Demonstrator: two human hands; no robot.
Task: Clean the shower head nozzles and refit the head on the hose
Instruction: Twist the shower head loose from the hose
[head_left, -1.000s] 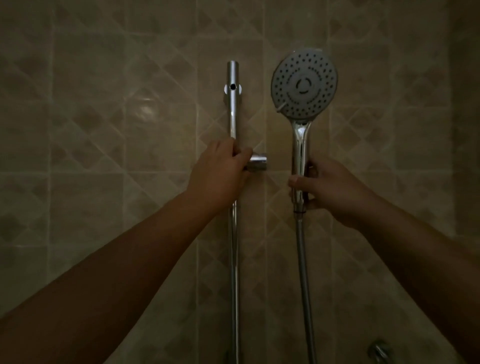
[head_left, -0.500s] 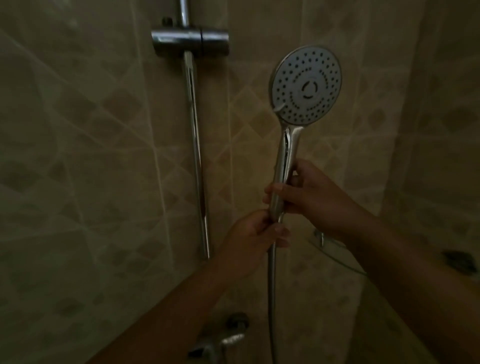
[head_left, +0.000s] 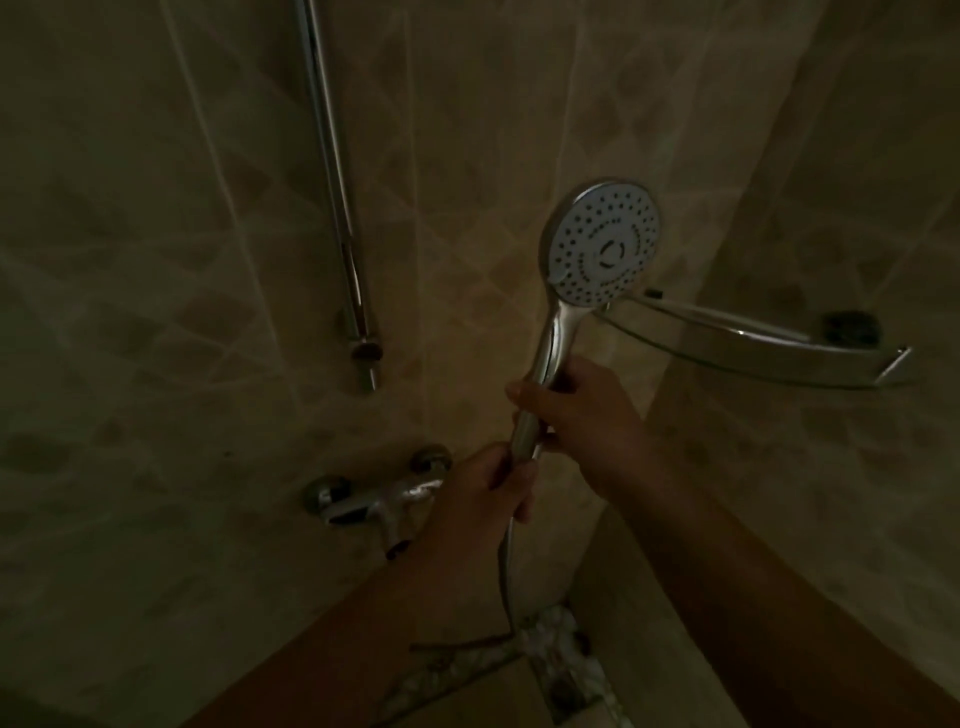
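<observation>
The right hand (head_left: 587, 415) grips the chrome handle of the round, white-faced shower head (head_left: 602, 244); just below, the left hand (head_left: 483, 493) curls round the silver flexible hose (head_left: 506, 577). Left of both hands stand a chrome wall rail (head_left: 337, 197) and chrome mixer tap (head_left: 374, 504); a glass corner shelf (head_left: 769, 343) juts out to the right.

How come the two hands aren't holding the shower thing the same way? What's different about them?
The right hand grips the shower head by its shiny handle, higher up; the left hand grips lower down, where the handle meets the hose. The right hand reaches in from the right, the left hand from below left. Both have fingers curled round the same piece, one right above the other.
</observation>
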